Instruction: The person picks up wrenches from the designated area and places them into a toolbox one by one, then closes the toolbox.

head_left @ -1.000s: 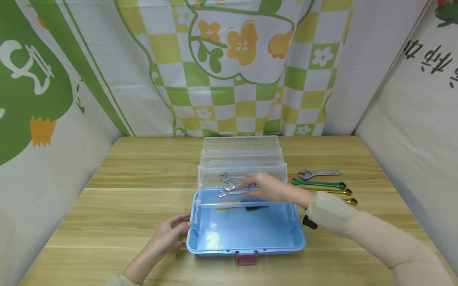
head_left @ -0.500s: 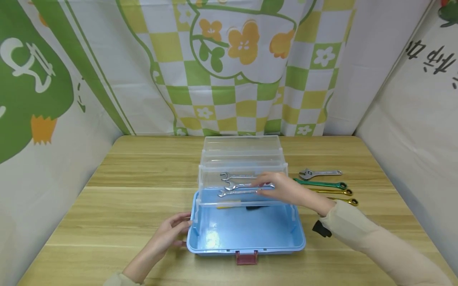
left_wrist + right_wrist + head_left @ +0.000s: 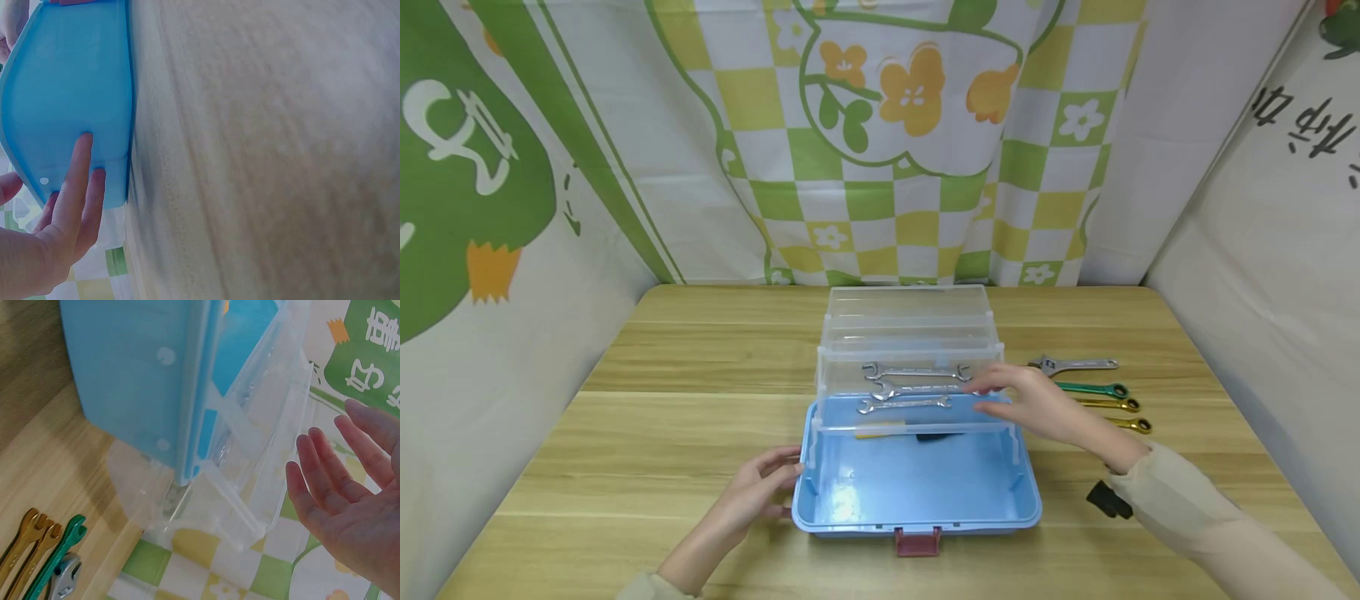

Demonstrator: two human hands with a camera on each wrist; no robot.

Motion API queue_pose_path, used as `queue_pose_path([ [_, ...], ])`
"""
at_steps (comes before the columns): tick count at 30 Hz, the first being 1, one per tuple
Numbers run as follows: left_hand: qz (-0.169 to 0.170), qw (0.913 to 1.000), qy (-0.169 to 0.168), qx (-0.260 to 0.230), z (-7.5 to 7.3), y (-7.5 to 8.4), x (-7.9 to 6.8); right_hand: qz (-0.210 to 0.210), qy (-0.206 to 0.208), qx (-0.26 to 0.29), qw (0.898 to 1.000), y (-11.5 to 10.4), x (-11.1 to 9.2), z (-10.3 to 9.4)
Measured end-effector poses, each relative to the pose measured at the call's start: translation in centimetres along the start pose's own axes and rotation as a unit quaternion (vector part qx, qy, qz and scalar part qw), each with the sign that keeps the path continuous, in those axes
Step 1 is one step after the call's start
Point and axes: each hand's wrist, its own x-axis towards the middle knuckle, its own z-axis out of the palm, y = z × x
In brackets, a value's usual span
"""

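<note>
The left hand's [image 3: 752, 492] fingers lie straight and spread against the side of the blue toolbox [image 3: 917, 487] on the worktop [image 3: 587, 483]; beyond, the right hand [image 3: 1041, 404], fingers parted, hovers by the clear tray [image 3: 835, 428] bearing three silver wrenches [image 3: 925, 389].

A person's bare left hand [image 3: 756, 487] and right hand [image 3: 1026, 400] emerge from pale beige sleeves. The right sleeve [image 3: 1198, 512] looks loose and softly creased, a small black piece [image 3: 1108, 500] beside its cuff; the left sleeve [image 3: 653, 588] shows only its end.
</note>
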Motion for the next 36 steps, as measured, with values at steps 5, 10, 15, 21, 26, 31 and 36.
queue_pose_path([
  [5, -0.001, 1.0, 0.003, 0.001, 0.0, 0.0, 0.0, 0.021, 0.024, 0.005, 0.999, 0.7, -1.1, -0.5],
  [10, 0.003, 1.0, -0.001, 0.001, 0.0, -0.1, 0.0, 0.038, 0.043, -0.002, 0.998, 1.5, -2.2, -1.0],
  [15, 0.003, 1.0, -0.002, 0.003, 0.0, 0.0, 0.0, 0.067, 0.048, -0.008, 0.997, 2.2, -3.1, -1.3],
  [21, 0.0, 1.0, 0.003, 0.006, 0.0, 0.0, 0.0, 0.091, 0.05, -0.008, 0.995, 3.1, -4.0, -1.7],
  [26, -0.001, 0.9999, 0.007, 0.007, 0.0, -0.1, 0.0, 0.095, 0.057, -0.011, 0.994, 3.8, -4.7, -1.9],
  [31, 0.0, 0.9999, 0.01, 0.007, 0.0, -0.1, 0.1, 0.107, 0.055, -0.006, 0.993, 4.4, -5.4, -2.2],
  [36, 0.0, 0.9999, 0.012, 0.007, 0.0, -0.1, 0.0, 0.116, 0.048, -0.004, 0.992, 5.3, -5.9, -2.4],
])
